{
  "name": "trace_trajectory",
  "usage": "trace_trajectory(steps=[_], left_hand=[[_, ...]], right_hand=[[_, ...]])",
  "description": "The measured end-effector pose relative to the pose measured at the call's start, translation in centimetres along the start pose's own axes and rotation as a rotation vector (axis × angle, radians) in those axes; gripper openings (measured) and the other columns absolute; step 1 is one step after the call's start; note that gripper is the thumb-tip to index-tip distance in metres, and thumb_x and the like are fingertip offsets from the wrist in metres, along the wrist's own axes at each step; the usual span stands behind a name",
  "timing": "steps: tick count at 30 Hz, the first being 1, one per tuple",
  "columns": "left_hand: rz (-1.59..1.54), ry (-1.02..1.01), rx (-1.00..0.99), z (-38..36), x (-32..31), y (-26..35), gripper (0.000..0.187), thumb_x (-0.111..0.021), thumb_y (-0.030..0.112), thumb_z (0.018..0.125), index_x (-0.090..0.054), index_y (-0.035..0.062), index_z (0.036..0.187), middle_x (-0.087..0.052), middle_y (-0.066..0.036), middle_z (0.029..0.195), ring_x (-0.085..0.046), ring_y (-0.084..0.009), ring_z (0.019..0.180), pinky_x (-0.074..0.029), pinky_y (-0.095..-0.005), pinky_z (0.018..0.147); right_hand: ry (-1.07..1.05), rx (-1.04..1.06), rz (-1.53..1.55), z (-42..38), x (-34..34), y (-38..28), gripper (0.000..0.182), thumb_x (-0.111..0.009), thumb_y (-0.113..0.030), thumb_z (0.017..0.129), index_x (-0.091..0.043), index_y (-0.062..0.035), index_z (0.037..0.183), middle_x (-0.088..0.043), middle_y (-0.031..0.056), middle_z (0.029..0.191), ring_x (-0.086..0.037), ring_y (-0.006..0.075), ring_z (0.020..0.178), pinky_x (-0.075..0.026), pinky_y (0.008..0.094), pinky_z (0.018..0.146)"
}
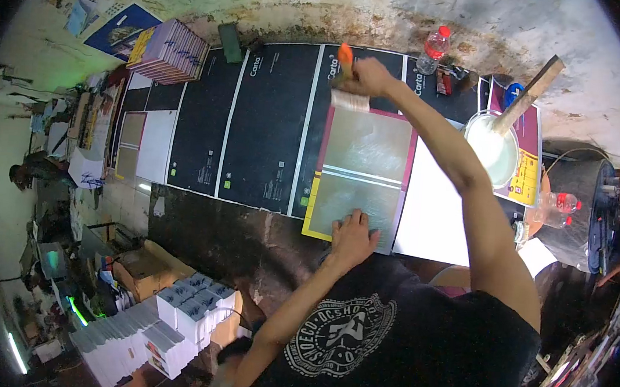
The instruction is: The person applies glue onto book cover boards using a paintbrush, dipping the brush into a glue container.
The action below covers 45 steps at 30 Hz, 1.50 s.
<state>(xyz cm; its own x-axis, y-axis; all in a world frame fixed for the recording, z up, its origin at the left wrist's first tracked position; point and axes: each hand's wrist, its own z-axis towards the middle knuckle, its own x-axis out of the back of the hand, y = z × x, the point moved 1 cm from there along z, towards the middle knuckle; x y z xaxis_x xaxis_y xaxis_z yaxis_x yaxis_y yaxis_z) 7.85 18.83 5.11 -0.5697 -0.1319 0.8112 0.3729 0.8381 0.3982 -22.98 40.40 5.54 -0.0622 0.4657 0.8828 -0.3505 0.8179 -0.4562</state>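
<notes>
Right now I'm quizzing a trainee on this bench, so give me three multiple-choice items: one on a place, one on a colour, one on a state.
1. Where is the brush?
A far edge of the sheet
B in the bucket
C on the floor

2. The brush handle is:
A blue
B orange
C white

3. The left hand:
A lifts the sheet
B presses flat on it
C hangs free

Answers: A, the right hand holds it there; B, orange shows above the fist; B, the palm lies on the near edge.

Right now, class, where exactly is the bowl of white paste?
In the head view, the bowl of white paste sits at the right end of the table, just right of the sheet, with a wooden stick leaning in it.
</notes>
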Motion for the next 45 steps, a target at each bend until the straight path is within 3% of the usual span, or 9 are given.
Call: trace_trajectory(steps=[7,14,16,19,24,27,33,38,45], left_hand=[[0.153,0.172,-0.393,6.8,2.7,2.8,0.056,-0.059,0.044,0.088,-0.057,0.0004,0.123,-0.056,-0.015,0.123,-0.051,-0.0331,0.116,-0.039,-0.0565,0.095],[0.783,-0.05,-0.641,14.0,2.0,8.7,0.052,-0.053,0.058,0.089,-0.076,0.0122,0.099,-0.07,0.0,0.104,-0.044,-0.0222,0.112,-0.024,-0.0422,0.099],[0.846,-0.086,-0.638,14.0,2.1,9.2,0.053,-0.051,0.059,0.09,-0.077,0.0137,0.1,-0.07,0.002,0.103,-0.043,-0.022,0.113,-0.023,-0.0423,0.1],[0.87,-0.089,-0.632,13.7,2.2,9.2,0.053,-0.051,0.058,0.09,-0.077,0.0129,0.1,-0.07,-0.001,0.102,-0.043,-0.0235,0.114,-0.023,-0.0431,0.1],[0.41,0.154,-0.645,11.9,3.6,7.1,0.058,-0.055,0.054,0.089,-0.071,-0.0009,0.097,-0.064,-0.013,0.107,-0.048,-0.0293,0.11,-0.03,-0.0497,0.097],[0.157,0.166,-0.382,7.8,5.0,4.3,0.057,-0.056,0.049,0.09,-0.063,-0.0041,0.11,-0.059,-0.018,0.116,-0.049,-0.0326,0.111,-0.033,-0.0542,0.096],[0.076,0.11,-0.031,0.4,1.1,-1.6,0.057,-0.057,0.046,0.091,-0.056,-0.0053,0.116,-0.055,-0.021,0.114,-0.05,-0.0348,0.112,-0.033,-0.0584,0.096],[-0.072,0.135,0.02,-1.2,-0.5,-2.3,0.056,-0.057,0.044,0.091,-0.055,-0.0053,0.118,-0.053,-0.02,0.119,-0.049,-0.0346,0.113,-0.032,-0.0569,0.095],[-0.116,0.165,0.05,-1.8,-1.0,-2.6,0.061,-0.053,0.045,0.093,-0.051,-0.0069,0.125,-0.049,-0.019,0.126,-0.048,-0.0344,0.114,-0.032,-0.0557,0.094]], right_hand=[[0.963,-0.401,0.599,-12.3,12.7,-6.7,0.038,-0.076,-0.032,0.084,-0.072,0.0007,0.104,-0.072,0.0084,0.097,-0.063,0.014,0.09,-0.049,0.0306,0.085],[1.386,-0.36,1.434,-34.8,11.5,-9.2,0.055,-0.05,-0.028,0.101,-0.036,-0.0029,0.147,-0.038,0.0108,0.152,-0.034,0.0231,0.141,-0.027,0.0433,0.117],[1.557,-0.591,1.44,-40.7,9.2,-10.2,0.056,-0.052,-0.031,0.1,-0.037,-0.0068,0.148,-0.041,0.0089,0.15,-0.038,0.0232,0.138,-0.031,0.0416,0.114],[1.745,-0.618,1.446,-45.0,8.3,-11.4,0.048,-0.058,-0.023,0.099,-0.044,-0.0112,0.143,-0.06,0.0072,0.127,-0.056,0.0119,0.1,-0.042,0.0238,0.073],[1.56,-0.527,1.501,-38.8,8.7,-7.2,0.044,-0.058,-0.019,0.098,-0.047,-0.0067,0.139,-0.056,0.0076,0.125,-0.054,0.0117,0.099,-0.043,0.0274,0.075],[1.178,-0.678,0.827,-27.6,9.1,-7.0,0.039,-0.069,-0.022,0.09,-0.06,0.0003,0.12,-0.064,0.0091,0.114,-0.059,0.0159,0.105,-0.047,0.0323,0.094],[0.014,0.099,0.293,-13.1,1.2,-5.2,0.018,-0.073,-0.025,0.084,-0.074,-0.0132,0.097,-0.07,0.0106,0.091,-0.065,0.0259,0.08,-0.051,0.0347,0.072],[-0.096,0.073,-0.054,-3.3,-2.4,0.8,0.034,-0.071,-0.041,0.078,-0.065,-0.0091,0.087,-0.067,0.017,0.079,-0.064,0.0408,0.074,-0.051,0.0485,0.064],[-0.365,0.374,0.2,-1.3,0.9,-6.1,0.033,-0.072,-0.04,0.078,-0.067,-0.01,0.091,-0.068,0.0156,0.083,-0.066,0.036,0.079,-0.051,0.0442,0.068]])
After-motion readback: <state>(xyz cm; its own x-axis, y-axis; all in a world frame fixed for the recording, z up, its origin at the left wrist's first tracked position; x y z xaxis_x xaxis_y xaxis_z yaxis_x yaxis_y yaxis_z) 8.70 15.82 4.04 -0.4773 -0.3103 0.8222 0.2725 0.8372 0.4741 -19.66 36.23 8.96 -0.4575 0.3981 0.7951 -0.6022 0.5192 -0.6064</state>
